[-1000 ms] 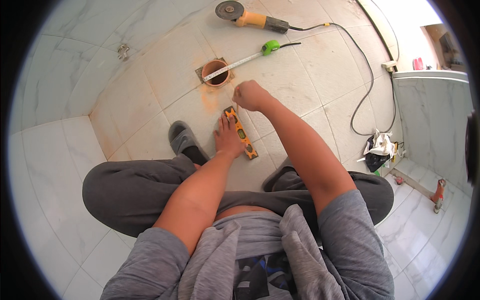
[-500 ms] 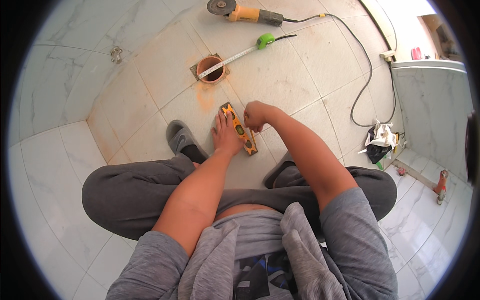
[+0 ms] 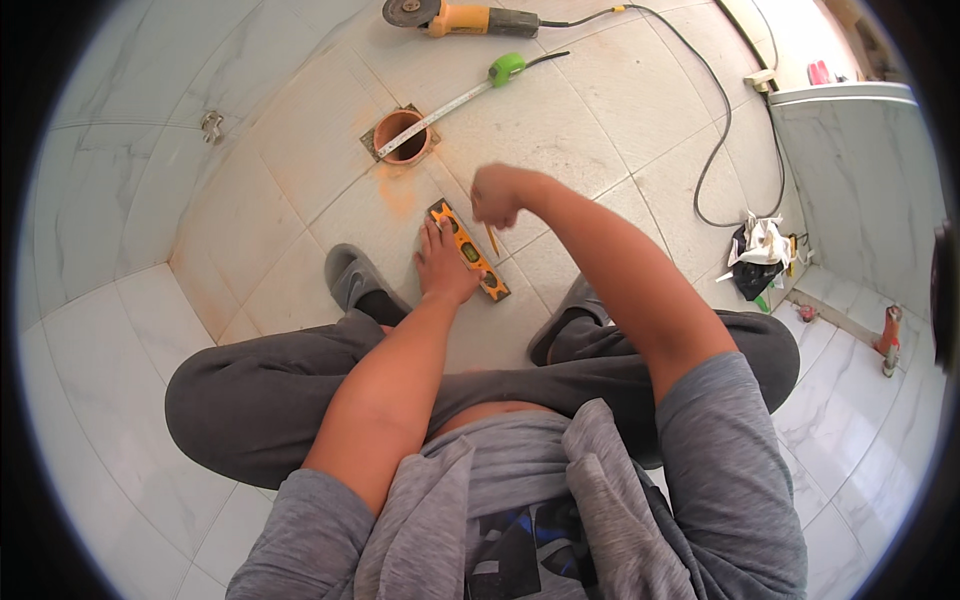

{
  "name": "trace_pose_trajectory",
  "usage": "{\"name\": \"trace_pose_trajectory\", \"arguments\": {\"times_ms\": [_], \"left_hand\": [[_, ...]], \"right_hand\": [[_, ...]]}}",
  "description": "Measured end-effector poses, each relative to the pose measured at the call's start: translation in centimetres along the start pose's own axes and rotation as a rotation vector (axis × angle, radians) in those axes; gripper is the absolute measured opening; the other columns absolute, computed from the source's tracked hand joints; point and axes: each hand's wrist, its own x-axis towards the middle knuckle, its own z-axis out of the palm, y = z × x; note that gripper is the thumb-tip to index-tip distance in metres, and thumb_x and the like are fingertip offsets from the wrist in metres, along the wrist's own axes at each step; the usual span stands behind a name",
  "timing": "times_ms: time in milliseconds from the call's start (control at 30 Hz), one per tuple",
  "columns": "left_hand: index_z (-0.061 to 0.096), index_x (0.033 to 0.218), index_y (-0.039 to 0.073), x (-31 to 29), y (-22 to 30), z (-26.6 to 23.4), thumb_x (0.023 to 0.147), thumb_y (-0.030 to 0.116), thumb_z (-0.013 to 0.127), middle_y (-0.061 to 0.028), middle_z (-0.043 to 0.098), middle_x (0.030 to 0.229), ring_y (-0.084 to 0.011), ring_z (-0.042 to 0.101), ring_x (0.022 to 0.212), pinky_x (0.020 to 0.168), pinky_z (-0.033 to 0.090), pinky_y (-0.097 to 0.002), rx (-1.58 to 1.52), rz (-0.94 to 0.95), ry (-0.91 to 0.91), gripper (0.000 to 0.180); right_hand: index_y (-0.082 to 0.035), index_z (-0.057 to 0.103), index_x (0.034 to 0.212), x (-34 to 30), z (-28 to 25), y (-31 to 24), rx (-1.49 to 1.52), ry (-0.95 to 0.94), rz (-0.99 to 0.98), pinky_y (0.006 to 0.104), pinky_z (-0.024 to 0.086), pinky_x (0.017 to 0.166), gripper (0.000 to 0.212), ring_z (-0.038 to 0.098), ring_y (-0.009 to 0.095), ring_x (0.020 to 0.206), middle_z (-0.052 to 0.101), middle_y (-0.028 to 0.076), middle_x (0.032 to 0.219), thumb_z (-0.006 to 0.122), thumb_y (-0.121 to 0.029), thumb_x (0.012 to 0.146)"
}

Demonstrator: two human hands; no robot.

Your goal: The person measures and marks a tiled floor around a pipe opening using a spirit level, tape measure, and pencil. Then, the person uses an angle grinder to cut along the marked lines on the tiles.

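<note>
A short yellow-and-black spirit level (image 3: 470, 251) lies slanted on the tiled floor between my feet. My left hand (image 3: 445, 268) holds it down, fingers over its upper left part and thumb near its lower part. Just right of the level's upper end, my right hand (image 3: 497, 197) is closed around a thin pencil (image 3: 492, 240), whose tip points down toward the tile beside the level. Some motion blur softens the right hand. Beyond the level, an orange pipe opening (image 3: 386, 128) is set in the floor, with the blade of a green tape measure (image 3: 507, 69) laid across it.
A yellow-and-black angle grinder (image 3: 462, 20) lies at the far side, its black cord (image 3: 716, 160) looping right. Crumpled black and white bags (image 3: 757, 262) sit at the right by a marble-tiled ledge (image 3: 845, 170). Capped pipe stubs (image 3: 889, 335) stand at the right wall. My sandalled feet flank the level.
My right hand has lifted away from the level's edge, up and slightly left, with the pencil. The left hand stays on the level. The whole view has shifted a little.
</note>
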Motion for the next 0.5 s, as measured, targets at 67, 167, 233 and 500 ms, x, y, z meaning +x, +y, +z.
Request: {"name": "trace_pose_trajectory", "arguments": {"times_ms": [67,167,233,500], "left_hand": [[0.007,0.166,0.009,0.0,0.1,0.0,0.079,0.038,0.088,-0.016,0.006,0.173,-0.0298,0.006,0.161,0.126,0.023,-0.0555,-0.003,-0.002,-0.001,0.122],[0.008,0.166,0.01,-0.1,0.0,0.0,0.078,0.036,0.089,-0.0157,0.005,0.173,-0.03,0.006,0.161,0.126,0.023,-0.0555,-0.009,-0.007,-0.001,0.123],[0.008,0.166,0.01,-0.1,0.0,0.0,0.078,0.035,0.09,-0.0156,0.005,0.173,-0.0302,0.006,0.161,0.126,0.023,-0.0556,-0.015,-0.004,0.01,0.123],[0.008,0.165,0.009,-0.2,0.2,-0.4,0.078,0.036,0.089,-0.016,0.005,0.173,-0.0306,0.005,0.161,0.126,0.024,-0.0563,-0.014,0.0,0.001,0.123]], "right_hand": [[0.005,0.076,0.093,-0.5,2.0,1.6,0.167,-0.075,0.08,0.0359,0.065,0.061,0.018,0.075,0.025,0.07,0.076,0.017,0.085,0.068,-0.007,0.083],[0.005,0.076,0.092,-0.5,3.8,3.5,0.185,-0.123,0.074,0.0351,0.065,0.062,0.017,0.075,0.024,0.071,0.076,0.017,0.083,0.068,-0.006,0.081],[0.004,0.076,0.091,-0.3,4.4,4.0,0.213,-0.116,0.085,0.0348,0.065,0.062,0.016,0.075,0.023,0.071,0.076,0.017,0.083,0.069,-0.005,0.08],[0.0,0.078,0.091,0.8,3.8,1.6,-0.039,-0.025,-0.034,0.0354,0.062,0.064,0.017,0.075,0.022,0.065,0.077,0.015,0.081,0.068,-0.01,0.082]]}}
